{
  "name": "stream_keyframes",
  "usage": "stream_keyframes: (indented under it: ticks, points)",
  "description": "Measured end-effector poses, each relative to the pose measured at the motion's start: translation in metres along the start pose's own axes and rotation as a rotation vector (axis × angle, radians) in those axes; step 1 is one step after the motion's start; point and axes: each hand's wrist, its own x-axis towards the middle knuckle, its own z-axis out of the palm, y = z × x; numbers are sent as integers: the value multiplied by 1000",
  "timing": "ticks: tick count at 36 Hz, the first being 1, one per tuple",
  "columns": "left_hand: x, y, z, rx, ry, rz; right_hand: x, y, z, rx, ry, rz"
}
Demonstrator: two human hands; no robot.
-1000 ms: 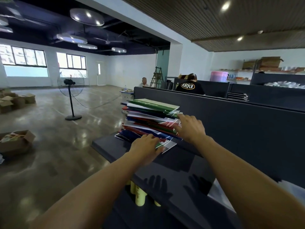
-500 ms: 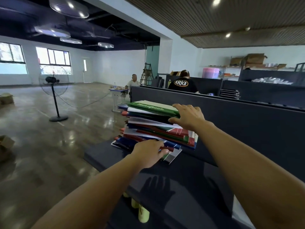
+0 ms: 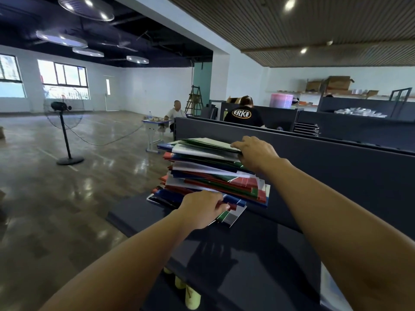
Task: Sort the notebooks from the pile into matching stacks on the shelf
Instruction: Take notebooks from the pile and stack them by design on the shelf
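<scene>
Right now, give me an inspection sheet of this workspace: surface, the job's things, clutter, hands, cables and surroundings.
Surface: dark shelf with a dark back panel behind it.
Job's things: one uneven pile of notebooks in green, red, blue and white; no sorted stacks seen.
Clutter: yellow-green bottles under the shelf edge.
Hands: left hand grips the pile's bottom near edge; right hand grips the near edge of the top notebooks.
Cables: a cord runs across the floor from the standing fan.
Surroundings: open hall with windows, two seated people, a small desk, a ladder, cardboard boxes on far shelving.
</scene>
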Motion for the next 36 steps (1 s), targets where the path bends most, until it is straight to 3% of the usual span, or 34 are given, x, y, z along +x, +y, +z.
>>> stream_keyframes:
  ticks: [5, 12, 19, 26, 36]
  points:
    - [1, -4, -1, -7, -2, 20, -5, -6, 11, 79, 127, -26]
    - [0, 3, -2, -17, 3, 57, -40, -11, 10, -68, 273, -34]
    - [-7, 22, 6, -65, 20, 170, -82, 0, 5, -35, 389, 60]
    - [-16, 55, 17, -111, -7, 299, -137, 16, -4, -61, 667, 75]
    - [-34, 149, 27, -162, -39, 435, -257, 52, -29, -96, 665, 247]
